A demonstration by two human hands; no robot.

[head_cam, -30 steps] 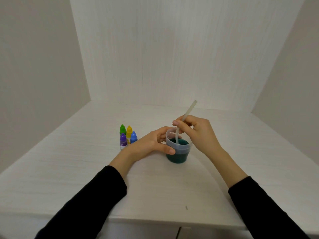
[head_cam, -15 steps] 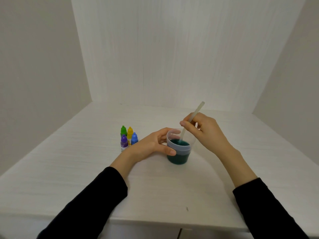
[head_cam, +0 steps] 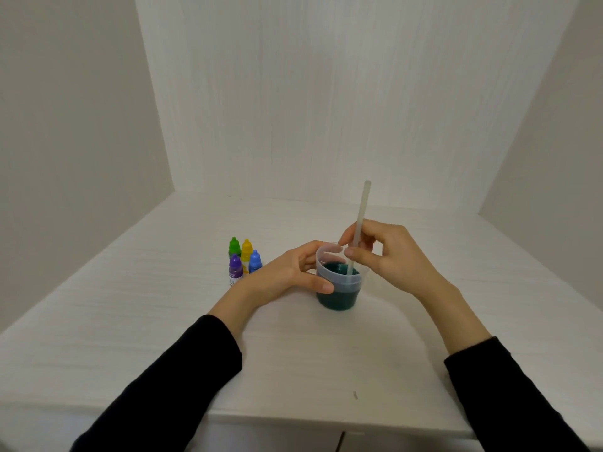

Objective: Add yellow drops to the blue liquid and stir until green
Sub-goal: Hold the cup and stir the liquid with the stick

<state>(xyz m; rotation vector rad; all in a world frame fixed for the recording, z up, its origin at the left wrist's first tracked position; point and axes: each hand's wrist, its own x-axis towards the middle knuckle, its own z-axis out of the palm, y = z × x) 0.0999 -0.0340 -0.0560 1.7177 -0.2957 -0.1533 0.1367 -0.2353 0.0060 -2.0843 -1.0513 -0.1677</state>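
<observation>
Nearest the viewer, two black sleeves (head_cam: pixel 182 380) lead to the hands over the white table (head_cam: pixel 130 321). The left hand (head_cam: pixel 280 278) wraps the cup (head_cam: pixel 337 288), thumb on the near wall and fingers curled round the far side just under the rim; the cup stands upright on the table between the two hands. The right hand (head_cam: pixel 388 252) pinches the stirring stick (head_cam: pixel 359 230) about mid-length between thumb and fingertips, the stick standing nearly upright with its lower end dipped in the liquid (head_cam: pixel 336 300) below the grip. The liquid reads as dark teal-green, so stirring looks well advanced, though an even colour cannot be confirmed. Judged handling: the cup is thin, light translucent plastic, likely to flex or tip if squeezed hard or nudged by the stick, so a steadying hold low on the wall is sound; the stick seems light and stiff, best held where it is now. Beyond the left hand's grip, four small dropper bottles stand clustered: purple (head_cam: pixel 235 270), blue (head_cam: pixel 255 261), yellow (head_cam: pixel 246 251), green (head_cam: pixel 234 246). The purple bottle carries a label, but its print is too small to read.
</observation>
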